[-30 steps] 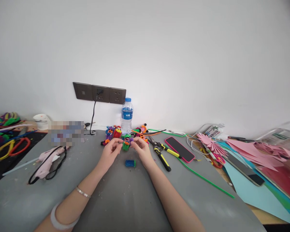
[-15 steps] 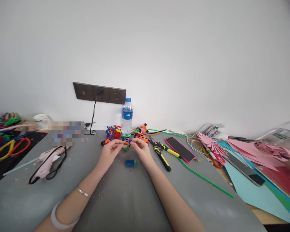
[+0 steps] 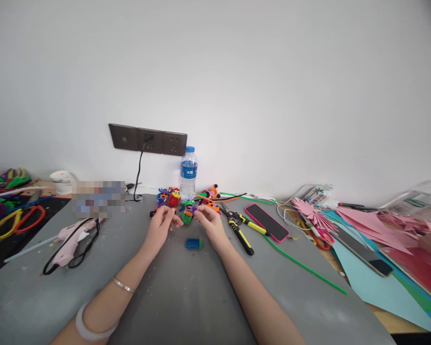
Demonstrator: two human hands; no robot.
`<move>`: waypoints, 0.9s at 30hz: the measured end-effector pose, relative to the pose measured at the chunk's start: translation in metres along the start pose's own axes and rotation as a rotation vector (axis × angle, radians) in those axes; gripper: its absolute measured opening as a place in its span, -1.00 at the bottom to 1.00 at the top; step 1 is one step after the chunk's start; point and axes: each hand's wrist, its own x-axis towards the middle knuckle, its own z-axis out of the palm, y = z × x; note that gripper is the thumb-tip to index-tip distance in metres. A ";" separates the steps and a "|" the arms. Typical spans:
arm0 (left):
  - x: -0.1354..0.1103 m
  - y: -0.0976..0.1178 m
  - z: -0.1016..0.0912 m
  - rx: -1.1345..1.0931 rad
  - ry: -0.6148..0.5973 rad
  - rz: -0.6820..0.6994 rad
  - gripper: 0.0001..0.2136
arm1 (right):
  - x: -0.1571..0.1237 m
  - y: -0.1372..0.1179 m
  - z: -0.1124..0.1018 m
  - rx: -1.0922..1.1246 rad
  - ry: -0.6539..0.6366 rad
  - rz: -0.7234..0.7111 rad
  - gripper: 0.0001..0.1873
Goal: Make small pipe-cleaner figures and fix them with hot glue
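My right hand [image 3: 211,226] pinches a small fuzzy pipe-cleaner doll [image 3: 188,212], green with purple and a bit of orange, by its right side. Just left of the doll and apart from it is my left hand [image 3: 162,225], thumb and forefinger pressed together. Whatever lies between those fingertips is too small to make out. Below and between both hands, a short blue roll with a green end [image 3: 193,243] lies on the grey mat [image 3: 187,297]. Other fuzzy dolls, one of them red with a yellow face [image 3: 174,197], sit behind the hands, partly covered by them.
A water bottle [image 3: 189,173] stands against the wall. To the right lie yellow-black pliers [image 3: 241,235], a pink-cased phone [image 3: 267,222] and a green pipe cleaner [image 3: 305,266]. A pink glue gun [image 3: 70,242] lies left, beyond it scissors [image 3: 30,223]. Other people's hands show at both edges.
My left hand has drawn away from the doll, slightly left and down, uncovering more of it. My right hand stays in place with the doll.
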 end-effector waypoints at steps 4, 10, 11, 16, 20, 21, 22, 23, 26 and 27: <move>0.001 0.000 0.000 0.045 0.001 0.028 -0.57 | 0.000 -0.002 0.000 -0.002 0.003 0.010 -0.70; 0.001 0.002 -0.001 0.021 0.077 0.023 -0.56 | 0.000 -0.001 0.001 -0.025 0.011 -0.022 -0.71; 0.001 0.002 0.000 -0.006 0.094 0.027 -0.59 | 0.000 0.000 0.000 -0.024 0.019 -0.028 -0.71; 0.002 0.003 0.000 0.011 0.069 0.055 -0.64 | 0.002 0.005 -0.001 0.012 0.108 -0.036 -0.71; 0.003 0.000 -0.002 0.067 0.050 0.063 -0.57 | 0.003 0.008 -0.002 0.029 0.155 -0.042 -0.72; 0.003 -0.001 -0.003 0.066 0.059 0.060 -0.57 | 0.003 0.008 -0.003 0.040 0.173 -0.047 -0.72; 0.003 -0.002 -0.004 0.061 0.074 0.055 -0.59 | 0.003 0.008 -0.004 0.051 0.193 -0.053 -0.72; 0.004 -0.002 -0.004 0.054 0.087 0.049 -0.63 | 0.004 0.008 -0.004 0.060 0.215 -0.058 -0.71; 0.004 -0.003 -0.005 0.049 0.096 0.020 -0.72 | 0.005 0.007 -0.007 0.090 0.279 -0.070 -0.70; 0.003 -0.002 -0.005 0.053 0.090 0.007 -0.73 | 0.006 0.006 -0.007 0.106 0.297 -0.069 -0.70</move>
